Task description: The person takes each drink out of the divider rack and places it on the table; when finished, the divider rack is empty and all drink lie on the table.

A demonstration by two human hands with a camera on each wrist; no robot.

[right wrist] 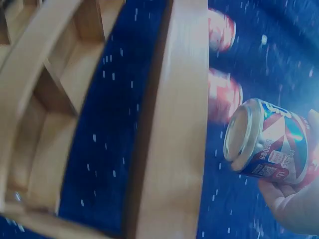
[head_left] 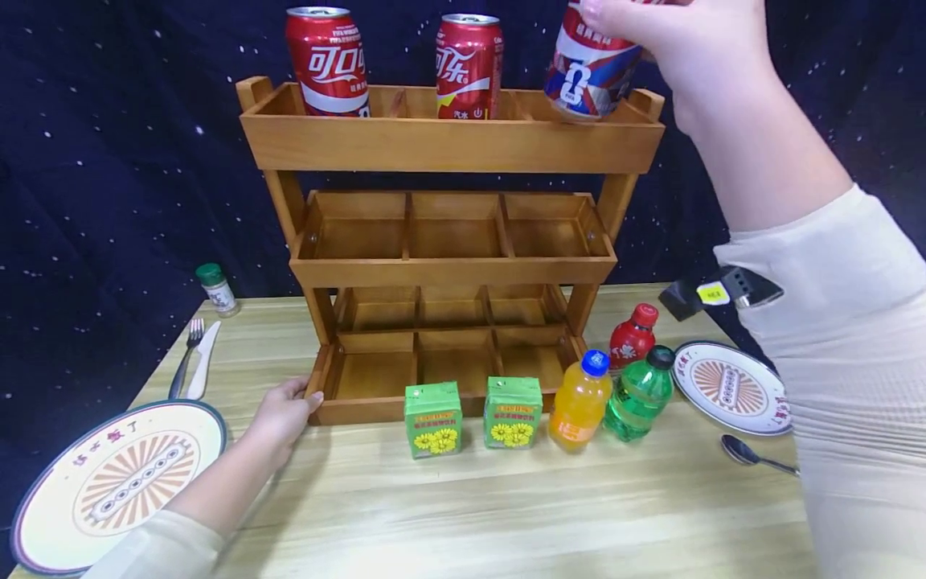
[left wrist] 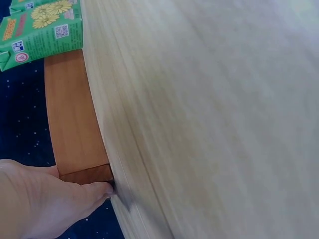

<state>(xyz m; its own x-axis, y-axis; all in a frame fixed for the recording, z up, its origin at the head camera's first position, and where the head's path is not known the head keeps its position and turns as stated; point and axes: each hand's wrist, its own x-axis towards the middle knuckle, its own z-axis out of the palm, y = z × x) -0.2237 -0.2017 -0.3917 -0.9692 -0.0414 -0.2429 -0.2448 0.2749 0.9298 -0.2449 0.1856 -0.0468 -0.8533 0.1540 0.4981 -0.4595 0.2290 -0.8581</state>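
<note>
My right hand (head_left: 694, 56) grips a red and blue soda can (head_left: 589, 72) by its upper part, over the right compartment of the top tier of a wooden shelf (head_left: 448, 145). In the right wrist view, the base of that can faces the tier. Two red Coca-Cola cans, one on the left (head_left: 329, 64) and another in the middle (head_left: 469, 68), stand in the other top compartments. Low on the left, my left hand (head_left: 282, 414) holds the bottom corner of the shelf, its thumb on the near side.
Green drink cartons (head_left: 434, 422), an orange juice bottle (head_left: 579, 402), a green bottle (head_left: 640, 394) and a red bottle (head_left: 633, 338) stand before the shelf's right half. Plates lie left (head_left: 123, 482) and right (head_left: 731, 386). A fork (head_left: 190, 350), knife (head_left: 202, 362), shaker (head_left: 217, 289) and spoon (head_left: 755, 456) lie outward.
</note>
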